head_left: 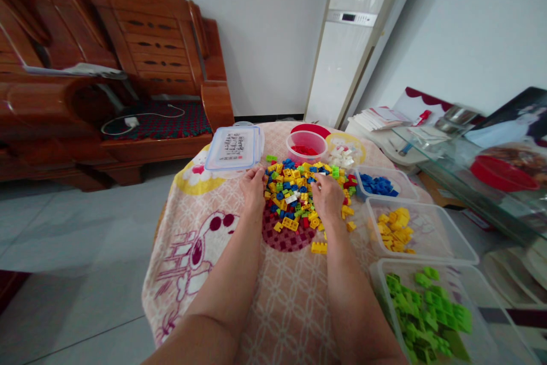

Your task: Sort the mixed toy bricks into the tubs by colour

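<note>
A mixed pile of toy building bricks (290, 197) in yellow, blue, green, red and white lies on the cloth-covered table. At the pile's left edge is my left hand (253, 187), its fingers drawn together; whatever they hold is too small to name. My right hand (328, 197) reaches over the right part of the pile with fingers curled in. Something pale shows by its fingertips, but I cannot make out what it is. One yellow brick (318, 247) lies apart, beside my right wrist.
On the right stand clear boxes of blue bricks (378, 185), yellow bricks (395, 231) and green bricks (427, 314). Behind the pile are a round tub (306, 146) with red bricks and a heap of white bricks (342, 155). A blue-edged lid (235, 148) lies back left. A glass shelf (461, 177) adjoins the table.
</note>
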### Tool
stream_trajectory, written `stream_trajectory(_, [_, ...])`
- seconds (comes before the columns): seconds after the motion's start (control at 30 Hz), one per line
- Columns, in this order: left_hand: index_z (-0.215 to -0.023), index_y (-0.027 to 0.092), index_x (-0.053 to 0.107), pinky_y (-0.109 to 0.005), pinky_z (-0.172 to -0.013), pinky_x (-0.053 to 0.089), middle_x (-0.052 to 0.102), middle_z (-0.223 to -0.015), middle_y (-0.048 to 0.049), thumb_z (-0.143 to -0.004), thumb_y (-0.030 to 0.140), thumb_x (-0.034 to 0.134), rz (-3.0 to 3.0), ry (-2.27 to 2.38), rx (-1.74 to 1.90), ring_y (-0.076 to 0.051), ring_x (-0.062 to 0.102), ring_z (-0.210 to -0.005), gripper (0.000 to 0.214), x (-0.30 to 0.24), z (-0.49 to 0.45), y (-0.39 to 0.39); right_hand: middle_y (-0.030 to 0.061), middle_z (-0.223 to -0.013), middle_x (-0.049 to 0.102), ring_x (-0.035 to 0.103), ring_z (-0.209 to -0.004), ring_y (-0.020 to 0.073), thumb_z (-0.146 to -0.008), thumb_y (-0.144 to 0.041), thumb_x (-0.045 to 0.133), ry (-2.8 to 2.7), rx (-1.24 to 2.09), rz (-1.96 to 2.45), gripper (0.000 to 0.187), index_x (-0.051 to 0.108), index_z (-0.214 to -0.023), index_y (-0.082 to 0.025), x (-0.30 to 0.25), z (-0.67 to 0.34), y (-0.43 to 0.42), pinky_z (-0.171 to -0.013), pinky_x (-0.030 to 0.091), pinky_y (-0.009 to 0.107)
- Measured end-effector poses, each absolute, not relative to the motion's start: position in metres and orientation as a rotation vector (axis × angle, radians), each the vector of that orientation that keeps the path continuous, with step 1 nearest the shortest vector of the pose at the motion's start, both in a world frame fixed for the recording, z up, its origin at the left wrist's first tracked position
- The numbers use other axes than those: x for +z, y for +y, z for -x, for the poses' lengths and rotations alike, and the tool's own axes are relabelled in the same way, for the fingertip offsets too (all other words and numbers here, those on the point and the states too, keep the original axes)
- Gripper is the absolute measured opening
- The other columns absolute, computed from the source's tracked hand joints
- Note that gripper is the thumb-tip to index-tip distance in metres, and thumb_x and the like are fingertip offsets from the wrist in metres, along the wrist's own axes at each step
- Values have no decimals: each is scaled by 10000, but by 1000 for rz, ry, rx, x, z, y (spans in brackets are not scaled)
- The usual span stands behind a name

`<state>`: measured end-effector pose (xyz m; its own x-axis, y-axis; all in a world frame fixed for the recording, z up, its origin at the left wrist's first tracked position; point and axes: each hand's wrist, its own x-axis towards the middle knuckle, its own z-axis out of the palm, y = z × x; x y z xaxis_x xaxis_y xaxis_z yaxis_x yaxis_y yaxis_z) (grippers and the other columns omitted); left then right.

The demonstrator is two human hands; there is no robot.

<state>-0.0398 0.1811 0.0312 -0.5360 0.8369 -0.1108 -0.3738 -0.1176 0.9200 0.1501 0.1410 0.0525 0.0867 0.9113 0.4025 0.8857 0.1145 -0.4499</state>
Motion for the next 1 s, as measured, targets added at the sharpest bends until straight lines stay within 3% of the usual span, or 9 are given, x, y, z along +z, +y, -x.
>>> stream_trajectory(0.17, [-677,166,639,-172,-398,229,492,-474,69,-681,261,663,-558,1284,1769,-42,343,-380,99,32,39,180,182,-1073,723,618,-1059,318,-924,-140,521,-2005,-85,1805,449,639,-1356,-162,48,-142,139,-966,434,446])
stream_trajectory(0.53, [-692,163,655,-170,-393,233,497,-472,64,-678,260,654,-566,1293,1774,-46,346,-381,98,32,39,181,114,-948,729,600,-949,276,-920,-216,619,-1855,-165,1837,89,686,-968,-184,40,-145,143,-873,424,379])
stream_trajectory(1.0, [-682,155,656,-158,-390,226,512,-482,57,-658,262,649,-611,1268,1796,-38,346,-382,110,27,40,182,88,-899,700,571,-899,238,-870,-180,665,-1847,-233,1803,52,674,-820,-193,36,-145,144,-831,402,335])
